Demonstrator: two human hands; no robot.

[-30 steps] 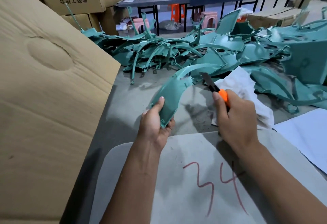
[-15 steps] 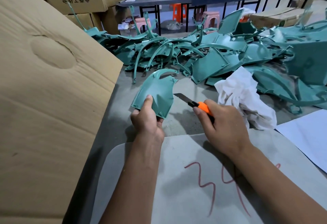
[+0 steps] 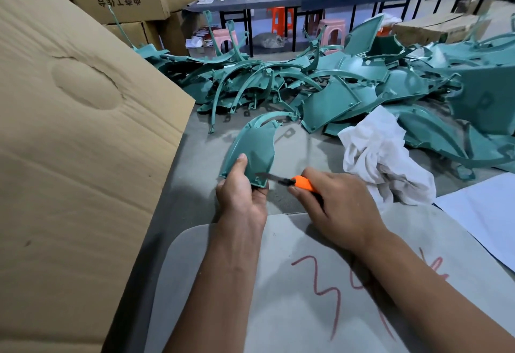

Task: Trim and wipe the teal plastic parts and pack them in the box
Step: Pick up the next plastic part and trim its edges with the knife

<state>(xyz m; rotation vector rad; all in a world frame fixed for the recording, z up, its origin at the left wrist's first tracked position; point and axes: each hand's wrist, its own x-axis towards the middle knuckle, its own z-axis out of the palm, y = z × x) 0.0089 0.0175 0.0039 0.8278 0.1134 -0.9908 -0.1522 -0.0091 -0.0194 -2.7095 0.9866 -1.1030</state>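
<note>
While the left hand [image 3: 242,193] is gripping the teal part [image 3: 252,147] by its near end, thumb on top, the right hand [image 3: 338,207] is holding the knife [image 3: 289,181] by its orange handle with the blade tip touching the part's lower edge, just right of the left thumb. Best bet: shave away from that thumb, shallow angle, light strokes. Room: the cloth [image 3: 381,154] is lying just right of the knife hand, the pile of parts [image 3: 320,82] is crowding beyond it, and the box flap [image 3: 83,129] is walling off the left. Bare table [image 3: 195,163] is showing under the part.
</note>
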